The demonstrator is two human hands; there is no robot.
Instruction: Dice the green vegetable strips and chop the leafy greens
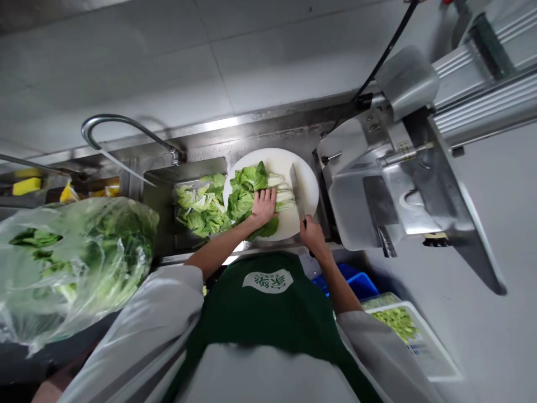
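A bunch of leafy greens [243, 193] with pale stems lies across a round white cutting board [309, 196], stems pointing right. My left hand [264, 207] grips the bunch from above, its fingers curled over the leaves where the stems begin. In my right hand [314, 238] is the handle of a kitchen knife [297, 187], fingers wrapped round it. Its blade points away from me, at the right ends of the stems; whether it touches them I cannot tell. Left of the board, cut greens [203, 210] are heaped in the metal sink [161, 196].
A large clear plastic bag [79, 268] of greens stands at the left. The curved faucet [121, 118] arches behind the sink. A metal slicing machine [390, 173] is close on the right. Below it are a blue crate [356, 282] and a white basket [436, 347] with chopped green pieces.
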